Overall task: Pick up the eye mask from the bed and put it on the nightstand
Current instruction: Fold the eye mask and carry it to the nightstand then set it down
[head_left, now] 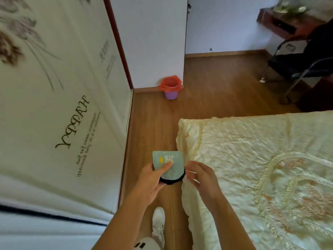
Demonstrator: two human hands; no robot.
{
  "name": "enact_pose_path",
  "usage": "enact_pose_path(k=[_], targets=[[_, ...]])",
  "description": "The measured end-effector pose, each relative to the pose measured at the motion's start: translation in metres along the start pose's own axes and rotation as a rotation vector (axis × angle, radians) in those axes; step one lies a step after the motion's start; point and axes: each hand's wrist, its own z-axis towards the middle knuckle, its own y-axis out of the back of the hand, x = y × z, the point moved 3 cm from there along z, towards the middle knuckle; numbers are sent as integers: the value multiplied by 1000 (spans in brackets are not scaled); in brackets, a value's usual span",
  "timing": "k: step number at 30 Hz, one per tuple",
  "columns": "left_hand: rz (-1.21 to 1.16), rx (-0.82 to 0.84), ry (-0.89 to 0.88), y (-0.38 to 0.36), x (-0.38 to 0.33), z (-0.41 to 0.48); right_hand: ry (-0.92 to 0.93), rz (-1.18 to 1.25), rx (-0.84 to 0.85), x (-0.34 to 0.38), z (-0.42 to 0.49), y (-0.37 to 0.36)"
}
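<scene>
The eye mask is pale green with a white fishbone and a small yellow mark on it, and a black strap shows along its lower edge. It is folded and held in the air over the floor, just off the bed's left corner. My left hand grips it, thumb on its front. My right hand touches its right edge with the fingertips. The bed carries a cream quilted cover with embroidered rings. No nightstand is in view.
A white wardrobe with "HAPPY" lettering lines the left side, leaving a narrow strip of wooden floor beside the bed. A purple bin with a red bag stands by the far wall. A dark chair stands at the back right.
</scene>
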Motion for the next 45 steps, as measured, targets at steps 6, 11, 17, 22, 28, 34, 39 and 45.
enact_pose_path(k=[6,11,17,22,28,34,39,45], targets=[[-72,-73,-79,46,-31,24,-47,-62,122,2,58,-56],[-108,-103,-106,72,-68,80,-107,-49,175,0,134,-88],[-115,-85,-92,95,-139,187,-119,-66,120,28,253,-135],[-105,-39,-106,101,-221,266,-108,-65,89,72,339,-176],[-86,-20,-79,93,-289,347,-87,-24,22,110,424,-190],[-77,-12,-65,81,-337,434,-103,1,-10,134,515,-193],[-34,-23,-78,56,-381,521,-95,15,-28,163,613,-187],[-9,-35,-90,9,-452,632,-75,6,-31,221,749,-168]])
